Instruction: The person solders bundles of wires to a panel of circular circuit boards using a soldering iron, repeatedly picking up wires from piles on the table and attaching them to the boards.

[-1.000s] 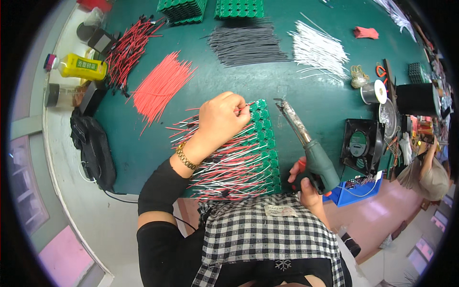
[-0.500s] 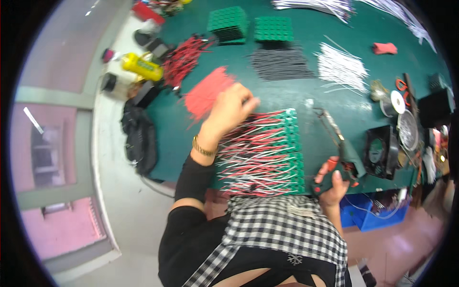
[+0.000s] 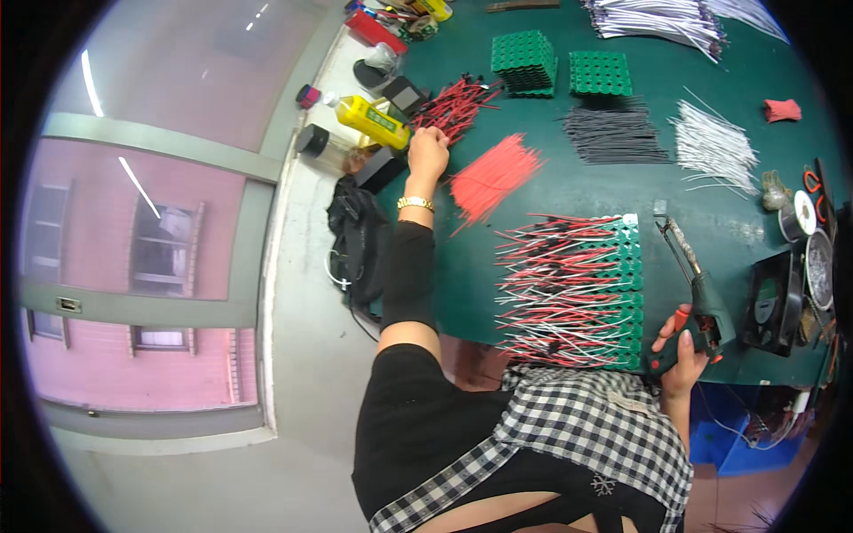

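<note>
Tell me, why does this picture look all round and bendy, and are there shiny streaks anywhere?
Head view: black corners and a bowed window frame come from the fisheye lens; head view: white streaks, probably reflected lamps, shine on the window glass.

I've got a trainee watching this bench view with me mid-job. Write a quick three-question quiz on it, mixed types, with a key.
1. Which tool is the right hand holding?
2. True or false: the left hand rests on the wired circuit-board panel.
3. Which loose wires lie between the plain red wire bundle and the white wire bundle? A) yellow B) black C) green

Key:
1. A green-bodied soldering gun.
2. False; it is by the yellow bottle.
3. B, the black wires.
</note>
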`<state>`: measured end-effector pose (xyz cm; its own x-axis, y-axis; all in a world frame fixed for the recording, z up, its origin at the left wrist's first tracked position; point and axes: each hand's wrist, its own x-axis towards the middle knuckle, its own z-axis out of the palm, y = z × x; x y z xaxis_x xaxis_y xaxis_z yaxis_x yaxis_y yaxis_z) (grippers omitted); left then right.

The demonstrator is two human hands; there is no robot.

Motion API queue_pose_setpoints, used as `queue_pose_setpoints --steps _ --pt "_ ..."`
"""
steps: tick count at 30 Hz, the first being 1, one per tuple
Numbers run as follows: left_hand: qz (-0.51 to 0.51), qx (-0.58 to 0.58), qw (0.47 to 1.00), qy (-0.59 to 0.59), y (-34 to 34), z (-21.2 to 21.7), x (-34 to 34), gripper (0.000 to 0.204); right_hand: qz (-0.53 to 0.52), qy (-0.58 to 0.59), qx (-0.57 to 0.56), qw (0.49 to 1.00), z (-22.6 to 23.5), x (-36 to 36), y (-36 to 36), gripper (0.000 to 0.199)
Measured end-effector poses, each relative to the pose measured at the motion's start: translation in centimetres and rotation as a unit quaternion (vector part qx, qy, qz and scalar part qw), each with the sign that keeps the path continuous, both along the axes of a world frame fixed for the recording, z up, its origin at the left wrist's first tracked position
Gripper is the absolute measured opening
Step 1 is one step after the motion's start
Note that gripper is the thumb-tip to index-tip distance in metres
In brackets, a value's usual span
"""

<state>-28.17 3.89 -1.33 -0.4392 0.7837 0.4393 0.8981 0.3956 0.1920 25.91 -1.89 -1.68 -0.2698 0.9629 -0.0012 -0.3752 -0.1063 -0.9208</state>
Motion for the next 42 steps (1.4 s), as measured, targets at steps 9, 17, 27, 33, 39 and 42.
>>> queue_pose_setpoints --steps 9,17,27,33,39,42 --pt "-0.117 0.137 0.977 -0.112 -1.2 5.6 9.7 0.008 0.018 0.015 -0.040 0.999 -1.1 1.1 -0.7 0.039" --pt "-0.316 0.003 0.890 -0.327 -2.6 4.8 26.5 0.006 0.009 0.043 -0.071 0.997 0.8 0.1 -0.5 0.040" --pt "-0.312 0.044 0.907 -0.279 -0.9 0.3 28.1 0.009 0.096 -0.066 -0.048 0.992 1.5 1.0 -1.3 0.038" --pt "-0.313 0.042 0.910 -0.270 -1.1 0.1 27.8 0.010 0.134 -0.248 -0.015 0.959 1.6 0.7 -1.5 0.039" --pt "-0.316 0.052 0.907 -0.274 -1.2 -0.3 27.7 0.011 0.136 -0.274 -0.012 0.952 2.0 0.4 -0.9 0.034" --pt "-0.313 0.050 0.905 -0.282 -1.1 -0.2 27.7 0.010 0.119 -0.276 -0.036 0.953 2.4 0.1 -1.1 0.035"
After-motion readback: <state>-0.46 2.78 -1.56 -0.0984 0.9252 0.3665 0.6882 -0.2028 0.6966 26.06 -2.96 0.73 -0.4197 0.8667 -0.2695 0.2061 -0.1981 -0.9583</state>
